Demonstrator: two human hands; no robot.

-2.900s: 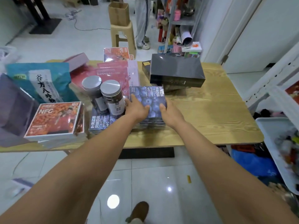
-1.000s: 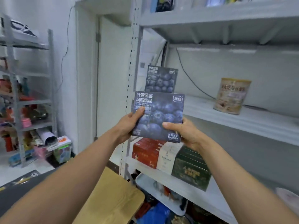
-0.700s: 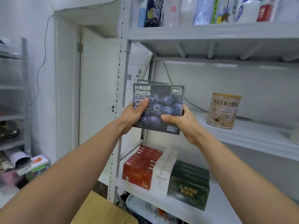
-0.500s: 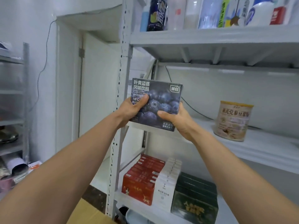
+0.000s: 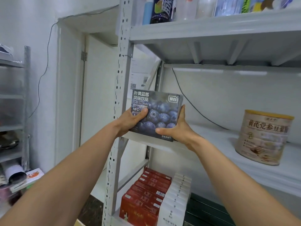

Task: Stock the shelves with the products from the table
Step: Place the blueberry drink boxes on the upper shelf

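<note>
We face a grey metal shelf unit [image 5: 120, 70] against a white wall [image 5: 24, 23], with a door frame [image 5: 70, 82] to its left. Our left grip [image 5: 130, 122] and right grip [image 5: 178, 130] both clasp the blueberry drink box [image 5: 160, 110], one at each lower side, thumbs curled over its front. We hold it upright at the left end of the middle shelf [image 5: 219, 134], its bottom edge at the near lip; whether it rests there we cannot tell. A beige tin [image 5: 263, 137] stands well apart to the right. Below, red boxes [image 5: 143, 198] sit beside white boxes [image 5: 177, 196]; bottles [image 5: 162, 8] line the top shelf.
</note>
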